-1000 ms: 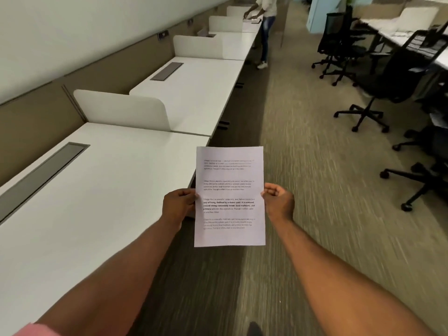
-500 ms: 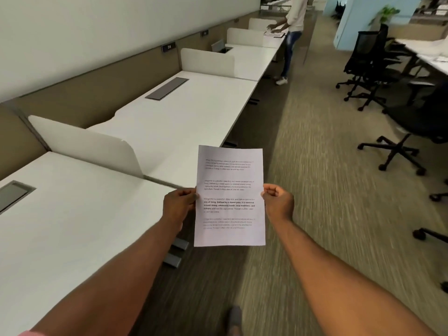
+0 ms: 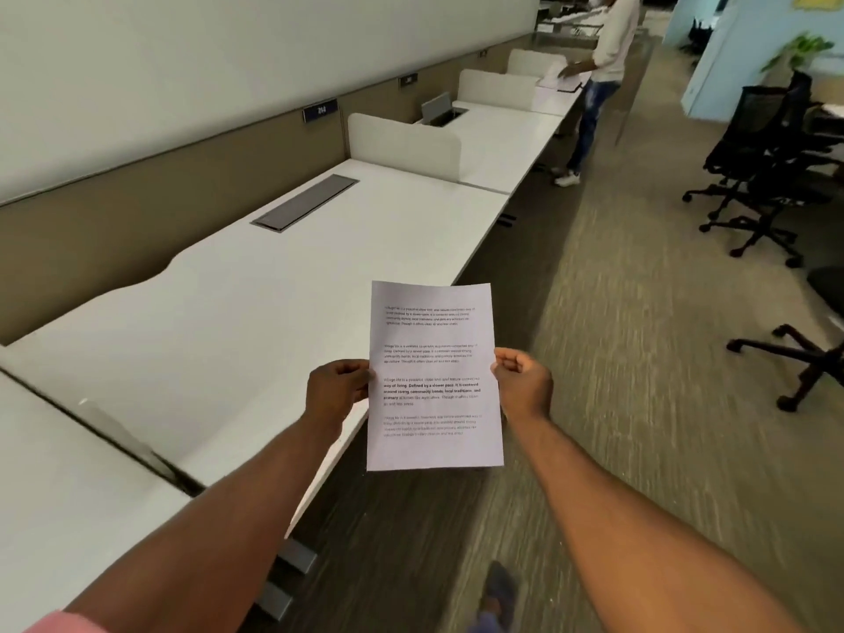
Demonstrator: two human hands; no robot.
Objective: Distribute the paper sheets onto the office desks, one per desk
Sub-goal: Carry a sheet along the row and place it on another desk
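A printed paper sheet (image 3: 434,381) is held upright in front of me, over the front edge of a white office desk (image 3: 255,312). My left hand (image 3: 335,388) pinches its left edge and my right hand (image 3: 523,383) pinches its right edge. Whether more sheets lie behind it I cannot tell. The desk has a grey cable flap (image 3: 305,202) near its back. Another white desk (image 3: 50,504) lies at the lower left, and a further desk (image 3: 507,143) follows beyond a white divider (image 3: 404,146).
A person (image 3: 593,84) stands at a far desk handling papers. Black office chairs (image 3: 767,175) stand on the carpet to the right, one chair base (image 3: 794,358) close by. A carpeted aisle runs ahead between desks and chairs. My shoe (image 3: 500,591) shows below.
The view has advanced along the row: the first desk has slid to the lower left and the desk with the cable flap is beside me. Both hands hold the sheet as before.
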